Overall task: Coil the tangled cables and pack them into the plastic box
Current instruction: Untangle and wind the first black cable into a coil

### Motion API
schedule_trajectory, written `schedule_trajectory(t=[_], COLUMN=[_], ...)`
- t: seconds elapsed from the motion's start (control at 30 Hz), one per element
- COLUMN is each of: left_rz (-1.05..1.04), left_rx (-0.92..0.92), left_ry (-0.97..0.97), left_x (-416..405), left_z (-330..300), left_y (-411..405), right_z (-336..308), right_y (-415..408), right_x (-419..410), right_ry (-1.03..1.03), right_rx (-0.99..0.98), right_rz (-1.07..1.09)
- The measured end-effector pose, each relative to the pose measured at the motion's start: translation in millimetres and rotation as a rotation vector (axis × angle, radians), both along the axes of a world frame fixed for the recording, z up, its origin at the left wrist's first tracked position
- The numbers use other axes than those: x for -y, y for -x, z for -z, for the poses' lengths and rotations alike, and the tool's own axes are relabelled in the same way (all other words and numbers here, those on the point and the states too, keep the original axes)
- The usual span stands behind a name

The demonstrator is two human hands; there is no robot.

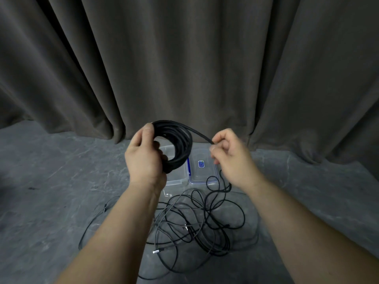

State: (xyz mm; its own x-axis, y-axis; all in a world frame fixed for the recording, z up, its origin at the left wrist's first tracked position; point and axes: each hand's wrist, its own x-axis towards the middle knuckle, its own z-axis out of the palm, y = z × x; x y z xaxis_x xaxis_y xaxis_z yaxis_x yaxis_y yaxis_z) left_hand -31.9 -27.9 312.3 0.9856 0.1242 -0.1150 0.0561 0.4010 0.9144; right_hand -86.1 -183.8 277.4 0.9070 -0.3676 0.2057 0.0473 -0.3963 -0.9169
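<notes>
Left hand grips our coil; right hand pinches its tail. Risk: loose grip, loops spring apart; tail may drag the tangle below.

Looks like staged recording set or studio corner, not lived-in room. Heavy grey-brown curtain hangs in deep folds across whole background, hiding walls. Grey mottled floor covering runs under curtain hem. No furniture in view; work done at floor level.
</notes>
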Motion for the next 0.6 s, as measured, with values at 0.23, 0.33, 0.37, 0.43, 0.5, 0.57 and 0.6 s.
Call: schedule_trajectory(t=[0.23, 0.33, 0.37, 0.43, 0.5, 0.57, 0.6], left_rz=[-0.247, -0.283, -0.280, -0.245, -0.199, -0.150, -0.124], left_rx=[-0.023, 0.096, 0.150, 0.231, 0.255, 0.259, 0.264], left_ry=[-0.024, -0.187, -0.255, -0.392, -0.476, -0.496, -0.504], left_x=[-17.7, -19.2, -18.7, -17.2, -14.8, -11.5, -9.3], left_z=[5.9, 11.2, 11.2, 10.4, 13.1, 17.2, 18.6], left_y=[-15.5, -17.2, -16.0, -13.0, -9.9, -7.2, -5.7], right_z=[8.7, -13.1, -19.3, -27.9, -30.9, -33.8, -36.2], right_y=[8.2, 12.9, 13.8, 14.8, 15.6, 16.3, 16.5], right_x=[4.0, -7.4, -10.1, -14.5, -18.5, -23.4, -26.2], right_ry=[0.424, 0.701, 0.729, 0.714, 0.694, 0.676, 0.647], right_rx=[-0.191, -0.343, -0.390, -0.454, -0.442, -0.373, -0.316], right_rz=[-0.097, -0.284, -0.347, -0.443, -0.504, -0.548, -0.554])
